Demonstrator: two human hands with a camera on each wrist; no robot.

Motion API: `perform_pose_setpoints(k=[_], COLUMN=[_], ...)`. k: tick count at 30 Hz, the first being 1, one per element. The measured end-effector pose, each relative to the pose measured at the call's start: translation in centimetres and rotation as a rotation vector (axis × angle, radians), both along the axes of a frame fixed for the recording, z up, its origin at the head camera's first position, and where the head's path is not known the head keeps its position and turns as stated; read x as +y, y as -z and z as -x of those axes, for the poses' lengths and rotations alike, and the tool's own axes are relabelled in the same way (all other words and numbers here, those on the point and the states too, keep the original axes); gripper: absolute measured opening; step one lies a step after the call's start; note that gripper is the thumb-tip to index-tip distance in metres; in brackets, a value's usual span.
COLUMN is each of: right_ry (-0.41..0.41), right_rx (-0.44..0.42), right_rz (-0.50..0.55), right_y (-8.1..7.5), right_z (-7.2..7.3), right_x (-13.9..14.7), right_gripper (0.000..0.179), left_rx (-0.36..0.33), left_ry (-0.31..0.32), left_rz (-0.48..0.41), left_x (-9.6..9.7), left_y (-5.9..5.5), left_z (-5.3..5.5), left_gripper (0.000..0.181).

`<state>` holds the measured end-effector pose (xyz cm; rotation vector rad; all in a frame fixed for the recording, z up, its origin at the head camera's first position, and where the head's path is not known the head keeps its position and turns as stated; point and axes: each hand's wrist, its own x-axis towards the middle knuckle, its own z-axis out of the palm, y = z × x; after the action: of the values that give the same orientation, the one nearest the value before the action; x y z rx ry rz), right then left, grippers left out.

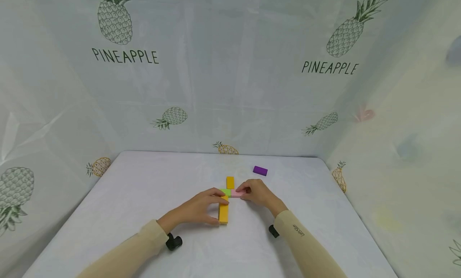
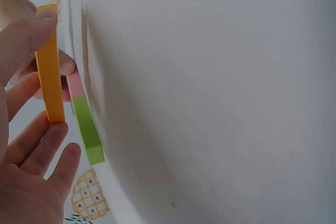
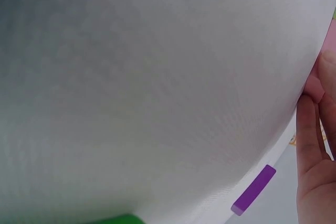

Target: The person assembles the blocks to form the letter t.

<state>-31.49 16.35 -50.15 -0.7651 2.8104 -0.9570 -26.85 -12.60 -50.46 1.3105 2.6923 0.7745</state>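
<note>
My left grip [image 1: 199, 208] pinches a yellow block [image 1: 223, 215] by its two ends: thumb at the end toward the near edge of the worktop [image 1: 151, 178], fingertip at the end toward the far edge. The block points lengthwise from near edge to far edge, around the middle between the left and right edges. I cannot tell whether it touches the worktop.

My right grip [image 1: 260, 193] pinches a pink block [image 1: 236, 193] between thumb and finger, at the end nearer the right edge. The pink block lies crosswise, and its other end meets a green block [image 1: 226, 192]; together they make one straight row, roughly in line with the far edge. The near yellow block sits just on the near side of the green one.

Just past the place where green and pink meet, a second yellow block [image 1: 230, 182] points toward the far edge. Farther off, close to the far edge and right of its middle, a purple block [image 1: 260, 171] lies slightly aslant, well apart from the row.

My beige sleeves [image 1: 306, 242] reach in from the near side. Behind the worktop hangs pale cloth [image 1: 230, 70] printed with pineapples.
</note>
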Motion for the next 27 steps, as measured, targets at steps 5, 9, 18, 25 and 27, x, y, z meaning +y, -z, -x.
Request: perform_pose_setpoints(k=[5,9,18,25,27], right_ry=[-0.014,-0.018,-0.014,-0.013,-0.009], right_rx=[0.018,0.013,0.007,0.004,0.001], right_rz=[0.0,0.004,0.0,0.001,0.0], right_y=[0.1,0.1,0.0,0.1,0.1], right_z=[0.0,0.0,0.1,0.1,0.1], right_x=[0.1,0.1,0.1,0.1,0.1], right_gripper=[0.022,0.022,0.023,0.023,0.023], left_rx=[-0.015,-0.041,-0.078,-0.086,-0.081], left_ry=[0.015,-0.005,-0.035,-0.039,-0.037], left_rz=[0.0,0.014,0.079,0.108,0.112], left_x=[1.0,1.6,2.7,2.9,2.9], left_y=[0.1,0.3,0.4,0.5,0.5], left_z=[0.0,0.0,0.0,-0.2,-0.2], left_gripper=[0.059,0.059,0.059,0.06,0.06])
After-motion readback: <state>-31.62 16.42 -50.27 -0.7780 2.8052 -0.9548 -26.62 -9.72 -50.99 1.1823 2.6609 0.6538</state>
